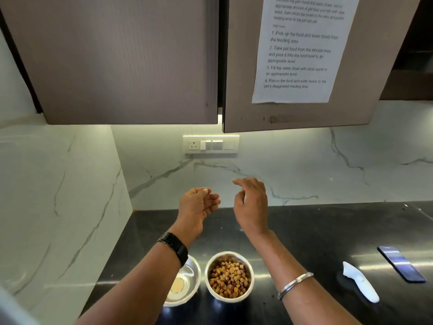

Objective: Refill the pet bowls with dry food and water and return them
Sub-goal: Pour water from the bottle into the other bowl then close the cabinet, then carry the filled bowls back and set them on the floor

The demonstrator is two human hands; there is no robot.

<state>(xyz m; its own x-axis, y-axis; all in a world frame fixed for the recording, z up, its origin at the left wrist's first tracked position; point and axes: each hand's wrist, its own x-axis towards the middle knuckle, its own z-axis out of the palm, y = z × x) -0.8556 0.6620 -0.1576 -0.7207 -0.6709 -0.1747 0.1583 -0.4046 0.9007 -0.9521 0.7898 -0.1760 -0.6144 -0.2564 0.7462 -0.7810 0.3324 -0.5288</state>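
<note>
Hovering over the dark surface (304, 231), left hand (199, 207) and right hand (251, 207) — both loosely open, holding nothing — at 12 o'clock of the kibble-filled bowl (206, 275), second bowl (195, 273) just beside at its 9 o'clock.

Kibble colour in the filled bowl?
Mixed yellow and brown kibble; the head view shows it best.

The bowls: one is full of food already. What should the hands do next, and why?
Probably lower both hands and grip one bowl each. The left hand and right hand are raised, open and empty. The food bowl already holds kibble. The other bowl is half hidden by the forearm, so water is unclear.
</note>
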